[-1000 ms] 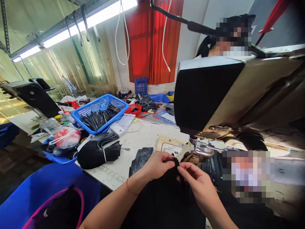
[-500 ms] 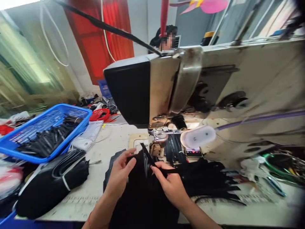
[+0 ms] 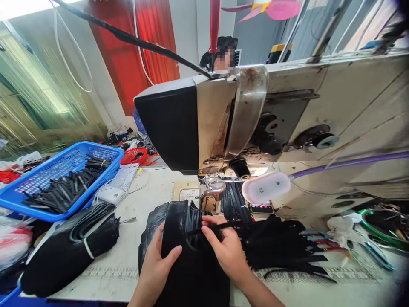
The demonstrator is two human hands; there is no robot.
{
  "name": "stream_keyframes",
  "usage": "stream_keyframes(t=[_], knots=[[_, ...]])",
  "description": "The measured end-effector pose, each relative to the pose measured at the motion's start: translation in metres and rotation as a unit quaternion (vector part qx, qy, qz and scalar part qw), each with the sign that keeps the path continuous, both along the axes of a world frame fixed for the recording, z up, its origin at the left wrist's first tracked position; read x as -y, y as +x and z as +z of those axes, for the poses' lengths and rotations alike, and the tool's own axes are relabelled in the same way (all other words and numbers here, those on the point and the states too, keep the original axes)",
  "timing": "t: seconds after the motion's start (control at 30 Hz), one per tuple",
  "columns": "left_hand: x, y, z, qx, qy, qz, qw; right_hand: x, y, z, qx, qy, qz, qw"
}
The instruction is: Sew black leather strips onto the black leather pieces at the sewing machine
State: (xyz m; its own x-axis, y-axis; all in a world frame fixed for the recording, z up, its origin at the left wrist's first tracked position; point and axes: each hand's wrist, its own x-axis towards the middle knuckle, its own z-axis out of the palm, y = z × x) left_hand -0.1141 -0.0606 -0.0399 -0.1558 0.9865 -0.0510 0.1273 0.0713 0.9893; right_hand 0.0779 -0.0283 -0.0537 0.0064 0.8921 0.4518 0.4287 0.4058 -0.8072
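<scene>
Both hands are gripping dark material at 6 o'clock of the sewing machine [image 3: 255,119].
The left hand [image 3: 156,260], lower than half a second ago, is clasping the black fabric piece [image 3: 191,273] by its left edge. The right hand [image 3: 225,249] is pinching a thin black strap [image 3: 223,225]. The fabric is looking glossy and pleated, its lower end cut off.

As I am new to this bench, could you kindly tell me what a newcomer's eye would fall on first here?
The large industrial sewing machine fills the upper middle, its black end facing the viewer. Just below it, the left hand grips a folded black fabric while the right hand pinches a thin black strap with its fingers. At left, a blue basket holds black strips.
</scene>
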Motion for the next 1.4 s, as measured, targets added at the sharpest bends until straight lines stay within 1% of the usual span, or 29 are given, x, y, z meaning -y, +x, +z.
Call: stream_keyframes(t=[0.07,0.13,0.17,0.23,0.3,0.33,0.37,0.4,0.47,0.53,0.6,0.67,0.73,0.8,0.87,1.0,1.13,1.2,1.27,1.4], knots=[[-0.001,-0.009,-0.006,-0.094,0.021,0.011,0.995,0.001,0.017,-0.007,0.050,0.013,-0.014,0.999],[0.000,-0.016,-0.011,-0.178,0.034,0.016,0.983,0.001,0.043,-0.016,0.109,0.037,-0.036,0.993],[0.000,-0.018,-0.014,-0.223,0.048,0.023,0.973,0.001,0.060,-0.020,0.142,0.052,-0.051,0.987],[0.002,-0.018,-0.016,-0.314,0.096,0.046,0.943,0.000,0.095,-0.028,0.213,0.074,-0.082,0.971],[0.005,-0.010,-0.012,-0.375,0.153,0.056,0.913,-0.005,0.127,-0.034,0.285,0.083,-0.087,0.951],[0.007,-0.003,-0.007,-0.386,0.174,0.037,0.905,-0.007,0.140,-0.035,0.318,0.088,-0.080,0.941],[0.009,0.005,0.000,-0.384,0.186,-0.002,0.904,-0.011,0.150,-0.035,0.348,0.092,-0.067,0.931],[0.010,0.014,0.009,-0.370,0.192,-0.058,0.907,-0.014,0.159,-0.035,0.374,0.097,-0.051,0.921],[0.010,0.035,0.027,-0.324,0.177,-0.185,0.911,-0.019,0.169,-0.032,0.415,0.109,-0.023,0.903],[0.006,0.055,0.045,-0.280,0.148,-0.270,0.909,-0.021,0.174,-0.030,0.443,0.120,-0.009,0.888],[-0.004,0.072,0.057,-0.270,0.134,-0.315,0.900,-0.022,0.178,-0.028,0.460,0.130,-0.005,0.878],[-0.017,0.087,0.062,-0.301,0.132,-0.349,0.878,-0.021,0.182,-0.029,0.470,0.138,-0.001,0.872],[-0.032,0.101,0.061,-0.350,0.126,-0.381,0.847,-0.021,0.185,-0.031,0.476,0.143,0.006,0.868],[-0.047,0.114,0.057,-0.397,0.106,-0.398,0.820,-0.021,0.188,-0.031,0.479,0.145,0.011,0.866],[-0.060,0.125,0.053,-0.422,0.092,-0.402,0.807,-0.021,0.190,-0.030,0.480,0.147,0.015,0.865],[-0.075,0.142,0.045,-0.416,0.086,-0.406,0.809,-0.021,0.193,-0.030,0.472,0.165,0.028,0.866],[-0.079,0.149,0.040,-0.380,0.066,-0.417,0.823,-0.023,0.198,-0.032,0.462,0.184,0.036,0.867],[-0.080,0.150,0.038,-0.350,0.052,-0.414,0.838,-0.022,0.197,-0.030,0.459,0.192,0.031,0.867],[-0.080,0.150,0.036,-0.311,0.032,-0.402,0.861,-0.017,0.192,-0.023,0.451,0.214,0.027,0.866],[-0.076,0.157,0.030,-0.202,-0.045,-0.375,0.904,-0.003,0.167,-0.002,0.402,0.295,0.047,0.866]])
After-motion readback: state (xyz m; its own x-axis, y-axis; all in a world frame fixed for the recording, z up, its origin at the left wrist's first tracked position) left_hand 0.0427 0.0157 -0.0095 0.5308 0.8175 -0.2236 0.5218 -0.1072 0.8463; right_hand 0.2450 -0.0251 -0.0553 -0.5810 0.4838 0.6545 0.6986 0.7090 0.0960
